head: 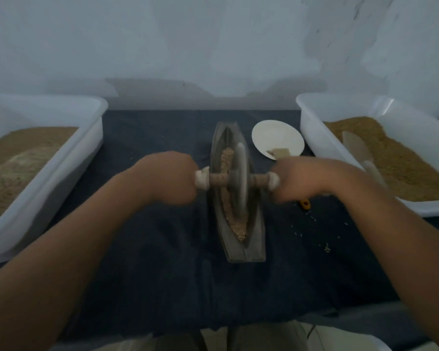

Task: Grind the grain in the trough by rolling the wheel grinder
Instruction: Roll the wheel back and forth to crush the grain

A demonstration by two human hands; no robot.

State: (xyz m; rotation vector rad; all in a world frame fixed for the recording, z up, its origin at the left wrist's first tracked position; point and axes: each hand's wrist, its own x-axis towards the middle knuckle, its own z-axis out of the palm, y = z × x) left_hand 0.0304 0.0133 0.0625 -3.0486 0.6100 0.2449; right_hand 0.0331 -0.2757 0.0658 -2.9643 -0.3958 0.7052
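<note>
A grey boat-shaped trough [254,247] lies lengthwise on the dark cloth in the middle. Brown crushed grain [228,198] lines its groove. The grey wheel grinder [240,178] stands upright in the groove near the trough's middle, blurred by motion. A wooden axle runs through the wheel. My left hand [169,178] grips the axle's left handle, and my right hand [302,179] grips the right handle. Both fists sit level on either side of the trough.
A white tub [91,138] of brown grain stands at the left. Another white tub [317,138] at the right holds grain and a scoop [357,148]. A small white plate [276,138] lies behind my right hand. Loose grains [325,245] and a small yellow ring [305,203] lie on the cloth.
</note>
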